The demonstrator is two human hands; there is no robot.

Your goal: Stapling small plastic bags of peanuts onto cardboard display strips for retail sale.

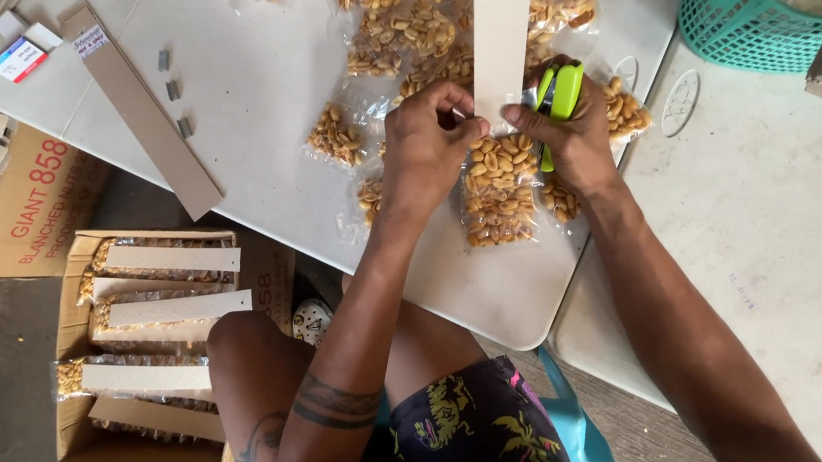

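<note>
L hand pinches 1 peanut bag; R hand grips 1 stapler (green).

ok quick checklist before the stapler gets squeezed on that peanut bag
1. Peanut bag top pinched against the cardboard strip by the left hand: ok.
2. Green stapler gripped in the right hand: ok.
3. Stapler mouth over the bag-strip overlap: cannot tell, fingers hide it.
4. Left fingertips clear of the stapler: cannot tell, they sit very close.
5. More bags waiting on the table: ok.
</note>
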